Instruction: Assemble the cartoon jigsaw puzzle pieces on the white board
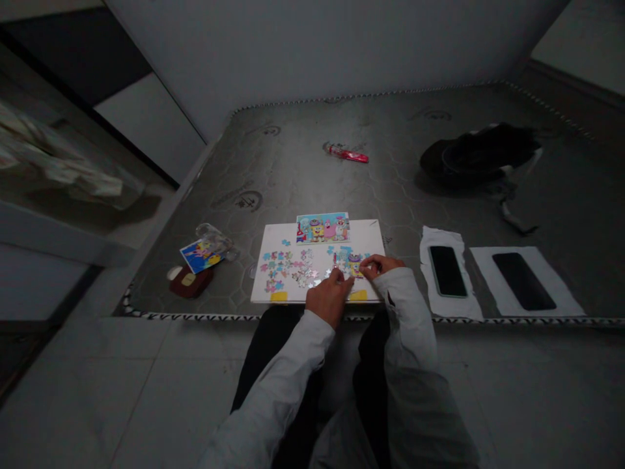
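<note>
A white board [273,238] lies flat in front of me, with loose jigsaw puzzle pieces [280,266] scattered over its left and middle. On its right side is a partly joined patch of puzzle [347,259] showing a yellow cartoon figure. My right hand [383,266] is pinched at the right edge of this patch, on a puzzle piece mostly hidden by the fingers. Just below the patch, my left hand [328,299] has its fingers curled down close to the pieces; what they hold is hidden. A picture card [323,228] with cartoon characters rests along the board's top edge.
Two phones [448,271] [523,281] lie on white sheets to the right. Behind them sits a dark bag-like object [481,156]. A red-handled item [352,156] lies farther back. To the left are a blue picture card [201,255], clear plastic [217,240] and a brown case [191,283].
</note>
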A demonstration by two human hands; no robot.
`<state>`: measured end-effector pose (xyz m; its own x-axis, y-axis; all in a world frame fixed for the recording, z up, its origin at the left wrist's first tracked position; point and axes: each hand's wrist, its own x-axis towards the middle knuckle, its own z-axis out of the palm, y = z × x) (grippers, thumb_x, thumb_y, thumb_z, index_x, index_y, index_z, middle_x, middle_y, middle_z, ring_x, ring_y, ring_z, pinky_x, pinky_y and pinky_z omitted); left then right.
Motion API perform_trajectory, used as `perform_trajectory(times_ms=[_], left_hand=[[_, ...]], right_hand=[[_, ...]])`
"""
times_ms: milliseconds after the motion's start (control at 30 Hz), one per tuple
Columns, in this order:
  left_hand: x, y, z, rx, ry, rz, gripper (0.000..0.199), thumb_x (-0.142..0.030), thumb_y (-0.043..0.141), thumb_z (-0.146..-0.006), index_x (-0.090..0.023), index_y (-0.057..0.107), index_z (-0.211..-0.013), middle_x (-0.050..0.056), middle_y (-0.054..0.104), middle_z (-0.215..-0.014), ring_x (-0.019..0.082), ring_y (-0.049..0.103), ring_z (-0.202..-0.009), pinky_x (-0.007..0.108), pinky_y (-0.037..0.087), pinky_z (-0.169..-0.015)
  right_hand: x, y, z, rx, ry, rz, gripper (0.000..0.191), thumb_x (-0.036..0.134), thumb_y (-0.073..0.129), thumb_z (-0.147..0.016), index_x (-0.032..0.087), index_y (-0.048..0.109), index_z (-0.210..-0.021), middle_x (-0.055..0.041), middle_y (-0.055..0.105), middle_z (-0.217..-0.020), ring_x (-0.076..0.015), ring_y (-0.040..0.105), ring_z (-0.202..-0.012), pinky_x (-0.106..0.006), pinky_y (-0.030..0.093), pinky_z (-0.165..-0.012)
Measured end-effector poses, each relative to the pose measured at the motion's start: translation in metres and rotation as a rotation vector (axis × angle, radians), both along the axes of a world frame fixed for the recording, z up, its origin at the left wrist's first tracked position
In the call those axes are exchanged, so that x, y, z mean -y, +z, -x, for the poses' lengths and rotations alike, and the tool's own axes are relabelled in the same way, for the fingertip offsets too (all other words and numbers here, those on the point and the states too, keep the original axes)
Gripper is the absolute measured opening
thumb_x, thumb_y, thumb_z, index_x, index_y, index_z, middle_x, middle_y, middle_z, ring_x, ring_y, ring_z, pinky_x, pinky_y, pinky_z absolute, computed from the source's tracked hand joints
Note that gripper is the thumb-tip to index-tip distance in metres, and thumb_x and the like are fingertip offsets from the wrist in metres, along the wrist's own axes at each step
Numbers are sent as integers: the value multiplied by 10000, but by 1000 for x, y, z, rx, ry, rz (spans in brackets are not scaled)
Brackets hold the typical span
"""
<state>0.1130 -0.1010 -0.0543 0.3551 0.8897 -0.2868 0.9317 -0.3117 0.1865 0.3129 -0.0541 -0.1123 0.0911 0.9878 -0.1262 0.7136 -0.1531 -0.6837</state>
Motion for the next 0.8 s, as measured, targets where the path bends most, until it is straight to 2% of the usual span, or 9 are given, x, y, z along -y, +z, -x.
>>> perform_trajectory(times_ms=[167,367,533,800], left_hand=[[4,0,-2,-25,-6,0,463,-274,447,-1133,-408,589,-1552,72,631,-1471,224,780,-1024,343,629,-752],[12,-4,-1,-52,-17,6,556,-226,490,-1099,-410,520,-1623,73,632,-1484,230,761,-1062,328,627,-754],[14,-7,2,-26,-15,-21,598,-201,556,-1039,-375,550,-1611,94,630,-1464,237,747,-1074,320,626,-771],[11,-6,-2,-19,1,0,566,-230,509,-1068,-402,548,-1605,88,618,-1444,226,756,-991,345,620,-746]], right_hand=[[2,-1,7,14,-2,0,198,414,802,-769,274,840,-904,21,703,-701,-145,604,-661,-266,419,-631],[2,3,13,-32,-14,17,163,397,807,-757,273,837,-859,27,709,-680,-130,574,-607,-258,430,-608],[-1,1,11,-40,-1,51,175,397,838,-745,272,845,-866,19,723,-690,-138,602,-628,-255,435,-600],[2,10,17,0,-23,67,137,357,845,-760,268,845,-864,24,717,-687,-136,606,-638,-258,431,-615]])
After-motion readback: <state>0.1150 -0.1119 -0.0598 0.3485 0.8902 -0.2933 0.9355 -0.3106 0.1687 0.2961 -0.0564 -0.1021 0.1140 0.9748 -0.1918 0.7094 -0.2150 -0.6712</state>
